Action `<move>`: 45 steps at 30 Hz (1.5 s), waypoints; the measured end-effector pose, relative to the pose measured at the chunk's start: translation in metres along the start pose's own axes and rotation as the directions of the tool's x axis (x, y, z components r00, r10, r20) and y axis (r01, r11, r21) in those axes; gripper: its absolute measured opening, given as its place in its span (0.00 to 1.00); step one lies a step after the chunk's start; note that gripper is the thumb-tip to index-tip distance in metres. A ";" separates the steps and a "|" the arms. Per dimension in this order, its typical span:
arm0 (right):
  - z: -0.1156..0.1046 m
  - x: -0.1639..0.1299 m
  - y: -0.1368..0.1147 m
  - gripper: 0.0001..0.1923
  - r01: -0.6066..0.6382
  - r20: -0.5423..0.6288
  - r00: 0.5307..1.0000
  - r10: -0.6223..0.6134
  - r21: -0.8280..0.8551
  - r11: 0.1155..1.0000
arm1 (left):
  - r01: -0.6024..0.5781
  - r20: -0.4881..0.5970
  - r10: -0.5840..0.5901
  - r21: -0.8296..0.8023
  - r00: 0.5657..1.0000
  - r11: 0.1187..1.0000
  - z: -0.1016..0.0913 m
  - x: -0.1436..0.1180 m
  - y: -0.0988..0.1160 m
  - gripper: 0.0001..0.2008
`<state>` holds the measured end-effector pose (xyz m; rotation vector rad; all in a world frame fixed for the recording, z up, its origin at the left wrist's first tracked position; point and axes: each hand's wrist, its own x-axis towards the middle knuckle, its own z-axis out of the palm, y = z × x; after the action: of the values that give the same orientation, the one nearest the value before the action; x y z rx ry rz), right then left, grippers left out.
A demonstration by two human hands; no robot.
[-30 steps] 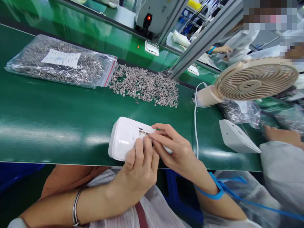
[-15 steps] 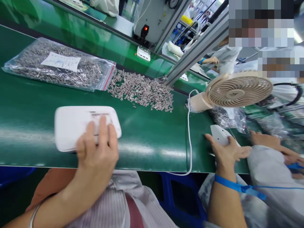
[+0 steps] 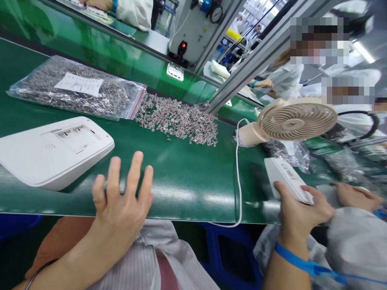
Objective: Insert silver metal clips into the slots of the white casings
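My left hand [image 3: 123, 197] hovers over the green work surface with its fingers spread, holding nothing. To its left lies a white plastic device housing [image 3: 33, 149], with an open compartment showing metal contacts on its upper side; the hand is apart from it. Far to the right, my right hand [image 3: 302, 209], with a blue wrist strap, grips a second white plastic housing [image 3: 287, 177] between thumb and fingers. A row of small dark slots shows on that one's edge.
Beyond my left hand, many small metal clips [image 3: 181, 121] lie heaped beside a clear bag of clips [image 3: 90, 94]. A beige fan [image 3: 293, 121] with a white cable [image 3: 240, 177] stands at the right. A co-worker's hand [image 3: 356, 197] is close to my right hand.
My left hand has come off the white housing, which has slid left and turned. My right hand, open before, has closed on the second housing.
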<state>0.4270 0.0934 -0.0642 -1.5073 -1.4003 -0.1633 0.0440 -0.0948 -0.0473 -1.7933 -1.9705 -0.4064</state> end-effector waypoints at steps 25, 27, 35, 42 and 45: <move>0.162 -0.041 -0.153 0.09 0.561 0.545 0.616 -0.568 0.203 0.803 | -0.254 0.049 0.271 -0.228 0.961 0.940 -0.004 -0.006 0.010 0.23; 0.161 -0.044 -0.153 0.08 0.577 0.533 0.618 -0.577 0.191 0.794 | -0.294 0.043 0.301 -0.121 0.953 0.948 -0.001 -0.003 0.013 0.25; 0.154 -0.049 -0.160 0.10 0.527 0.553 0.632 -0.544 0.207 0.824 | -0.346 0.036 0.351 -0.097 0.936 0.933 -0.001 0.019 0.022 0.24; 0.152 -0.053 -0.162 0.09 0.570 0.520 0.601 -0.607 0.253 0.782 | -0.350 0.025 0.361 -0.191 0.932 0.917 0.009 0.015 0.006 0.21; 0.144 -0.054 -0.170 0.09 0.585 0.487 0.575 -0.657 0.316 0.747 | -0.296 0.000 0.297 -0.071 0.955 0.953 0.008 0.013 0.014 0.20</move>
<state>0.2003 0.1266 -0.0717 -0.9052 -2.3769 -0.0473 0.0564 -0.0779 -0.0492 -2.0991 -1.6734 -0.3708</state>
